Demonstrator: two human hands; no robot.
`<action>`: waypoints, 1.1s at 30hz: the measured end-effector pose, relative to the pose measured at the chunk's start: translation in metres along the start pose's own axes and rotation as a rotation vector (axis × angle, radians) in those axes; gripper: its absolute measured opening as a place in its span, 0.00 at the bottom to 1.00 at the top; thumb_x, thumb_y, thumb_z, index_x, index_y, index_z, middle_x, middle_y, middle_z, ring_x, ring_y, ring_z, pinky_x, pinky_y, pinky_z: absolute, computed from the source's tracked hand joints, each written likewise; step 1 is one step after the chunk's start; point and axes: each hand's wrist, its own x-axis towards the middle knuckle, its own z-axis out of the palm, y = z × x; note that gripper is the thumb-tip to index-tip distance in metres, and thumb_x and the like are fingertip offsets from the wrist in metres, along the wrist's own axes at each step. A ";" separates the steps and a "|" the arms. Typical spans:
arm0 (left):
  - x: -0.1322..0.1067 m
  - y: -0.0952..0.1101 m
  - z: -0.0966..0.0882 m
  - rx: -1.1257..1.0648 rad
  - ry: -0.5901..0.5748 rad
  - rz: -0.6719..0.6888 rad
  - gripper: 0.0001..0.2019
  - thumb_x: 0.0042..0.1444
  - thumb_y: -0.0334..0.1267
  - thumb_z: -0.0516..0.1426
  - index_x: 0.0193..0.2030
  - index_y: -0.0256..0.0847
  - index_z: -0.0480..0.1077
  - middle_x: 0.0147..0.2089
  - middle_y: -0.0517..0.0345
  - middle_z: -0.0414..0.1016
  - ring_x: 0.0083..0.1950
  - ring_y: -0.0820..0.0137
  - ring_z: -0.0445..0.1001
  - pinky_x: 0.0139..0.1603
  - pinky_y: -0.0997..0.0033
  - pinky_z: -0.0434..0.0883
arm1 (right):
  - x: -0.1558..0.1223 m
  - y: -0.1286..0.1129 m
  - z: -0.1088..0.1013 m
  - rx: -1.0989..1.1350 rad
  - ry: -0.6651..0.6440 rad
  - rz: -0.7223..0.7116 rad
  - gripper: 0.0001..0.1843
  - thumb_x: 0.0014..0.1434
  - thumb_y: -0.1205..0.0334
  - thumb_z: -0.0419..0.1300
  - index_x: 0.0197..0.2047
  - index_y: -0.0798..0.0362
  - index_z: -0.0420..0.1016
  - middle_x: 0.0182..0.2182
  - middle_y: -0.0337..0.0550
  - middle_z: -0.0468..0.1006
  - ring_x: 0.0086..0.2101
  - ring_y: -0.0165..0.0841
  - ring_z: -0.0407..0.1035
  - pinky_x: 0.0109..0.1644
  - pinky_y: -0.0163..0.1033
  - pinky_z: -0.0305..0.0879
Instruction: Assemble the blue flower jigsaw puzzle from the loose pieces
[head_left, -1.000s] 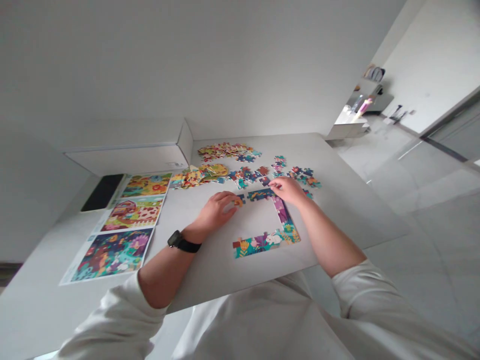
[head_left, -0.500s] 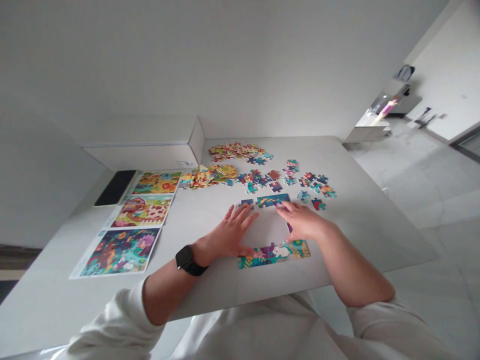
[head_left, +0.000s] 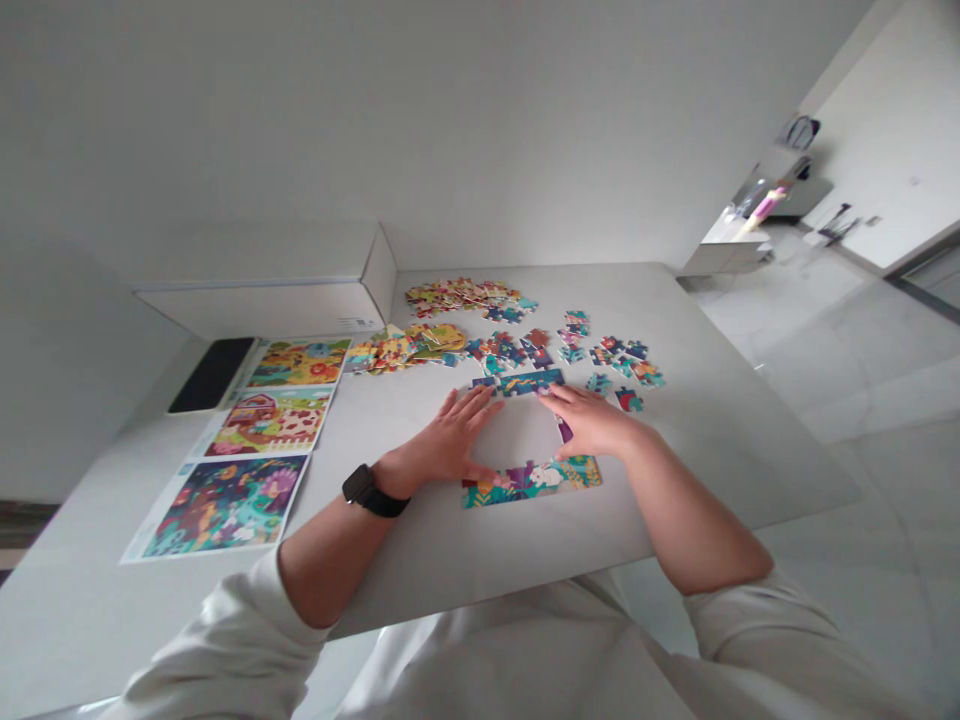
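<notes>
My left hand [head_left: 448,440] lies with fingers spread at the left of a partly joined jigsaw frame. Its fingertips are by a small dark blue puzzle piece [head_left: 486,382], and its thumb rests on the left end of the near puzzle strip [head_left: 546,476], which shows a white animal and plants. Opposite, my right hand [head_left: 589,418] has its fingers stretched to the right end of the dark blue far strip [head_left: 529,382]. That hand partly covers a purple side piece [head_left: 564,430]; its thumb is at the near strip. Bare tabletop shows between the strips.
Loose puzzle pieces [head_left: 637,365] lie beyond my right hand, with piles [head_left: 457,295] farther back. At left are three picture sheets [head_left: 225,505], a black phone [head_left: 212,375] and a white box [head_left: 277,305] against the wall. The table's front edge runs near my body.
Both hands and the joined puzzle strips have shifted slightly away from my body, towards the loose pieces. The whole view has also moved a little.
</notes>
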 end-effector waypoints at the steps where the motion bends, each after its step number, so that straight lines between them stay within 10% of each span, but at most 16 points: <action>1: 0.001 0.000 -0.001 0.001 -0.006 -0.004 0.65 0.52 0.78 0.64 0.85 0.38 0.51 0.86 0.31 0.44 0.86 0.36 0.46 0.84 0.26 0.38 | 0.001 0.001 0.001 0.002 0.002 -0.001 0.68 0.47 0.43 0.82 0.84 0.45 0.57 0.82 0.57 0.54 0.77 0.61 0.54 0.79 0.60 0.56; 9: 0.000 -0.001 0.000 0.002 0.013 -0.006 0.59 0.55 0.75 0.65 0.84 0.42 0.55 0.86 0.34 0.47 0.86 0.37 0.49 0.83 0.24 0.38 | 0.003 0.009 -0.001 0.039 0.042 -0.038 0.63 0.46 0.44 0.83 0.81 0.44 0.65 0.79 0.55 0.60 0.75 0.58 0.59 0.77 0.56 0.61; 16: 0.000 -0.010 0.003 -0.052 0.245 -0.109 0.35 0.70 0.59 0.59 0.77 0.43 0.66 0.80 0.37 0.64 0.82 0.46 0.59 0.84 0.29 0.46 | 0.015 0.032 -0.017 0.065 0.412 0.177 0.29 0.71 0.55 0.62 0.72 0.50 0.76 0.68 0.56 0.77 0.67 0.51 0.70 0.76 0.57 0.63; 33: 0.000 -0.017 0.006 -0.193 0.501 -0.090 0.23 0.73 0.47 0.57 0.71 0.44 0.69 0.71 0.41 0.72 0.74 0.53 0.72 0.76 0.46 0.70 | 0.037 0.063 -0.007 -0.020 0.490 0.398 0.22 0.68 0.61 0.62 0.64 0.53 0.81 0.61 0.56 0.83 0.61 0.51 0.75 0.71 0.58 0.65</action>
